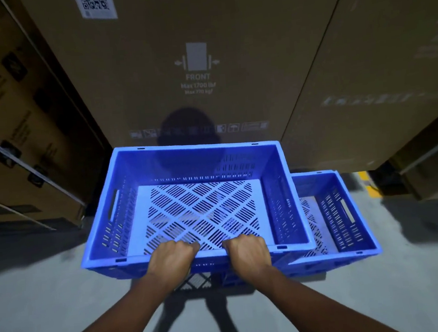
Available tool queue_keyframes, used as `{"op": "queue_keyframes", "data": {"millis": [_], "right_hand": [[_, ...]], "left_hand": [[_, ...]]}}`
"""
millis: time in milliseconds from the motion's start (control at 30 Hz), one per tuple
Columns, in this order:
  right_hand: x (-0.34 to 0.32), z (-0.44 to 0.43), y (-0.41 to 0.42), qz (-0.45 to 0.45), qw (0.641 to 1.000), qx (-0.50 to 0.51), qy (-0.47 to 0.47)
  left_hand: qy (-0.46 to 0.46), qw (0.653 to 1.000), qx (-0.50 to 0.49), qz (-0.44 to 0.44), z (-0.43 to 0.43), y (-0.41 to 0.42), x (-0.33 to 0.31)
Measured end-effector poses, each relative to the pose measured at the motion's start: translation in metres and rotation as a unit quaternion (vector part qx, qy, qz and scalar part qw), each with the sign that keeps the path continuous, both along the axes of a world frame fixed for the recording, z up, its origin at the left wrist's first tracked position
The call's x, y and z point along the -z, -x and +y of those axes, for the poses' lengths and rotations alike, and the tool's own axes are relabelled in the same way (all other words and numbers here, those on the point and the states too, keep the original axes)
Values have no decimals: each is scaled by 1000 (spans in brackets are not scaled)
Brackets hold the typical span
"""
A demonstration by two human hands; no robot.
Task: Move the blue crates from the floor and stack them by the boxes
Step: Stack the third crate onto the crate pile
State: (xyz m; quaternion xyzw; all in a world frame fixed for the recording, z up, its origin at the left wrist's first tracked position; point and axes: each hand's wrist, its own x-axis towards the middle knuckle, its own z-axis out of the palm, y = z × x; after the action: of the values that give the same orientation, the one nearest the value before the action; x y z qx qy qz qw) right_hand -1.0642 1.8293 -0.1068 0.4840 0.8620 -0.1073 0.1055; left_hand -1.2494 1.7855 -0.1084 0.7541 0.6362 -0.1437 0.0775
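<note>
blue slotted plastic crate (126,213), 2-handed
left hand (172,260) and right hand (248,253) clamp its 6 o'clock rim; second blue crate (349,212) at 3, brown cardboard box (201,35) at 12

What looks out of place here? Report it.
Nothing stands out. The left hand and right hand grip the upper crate by its near rim; it hides the lower crate on its left side. Cardboard boxes behind look intact.

head view looks down, close over floor (39,300).
</note>
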Motion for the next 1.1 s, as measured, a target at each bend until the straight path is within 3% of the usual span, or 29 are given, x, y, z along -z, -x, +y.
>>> {"op": "queue_keyframes", "data": {"millis": [1100], "right_hand": [[11,58,-200,-2,999,28,-18]], "left_hand": [[-6,1000,-5,-9,53,-205,3]]}}
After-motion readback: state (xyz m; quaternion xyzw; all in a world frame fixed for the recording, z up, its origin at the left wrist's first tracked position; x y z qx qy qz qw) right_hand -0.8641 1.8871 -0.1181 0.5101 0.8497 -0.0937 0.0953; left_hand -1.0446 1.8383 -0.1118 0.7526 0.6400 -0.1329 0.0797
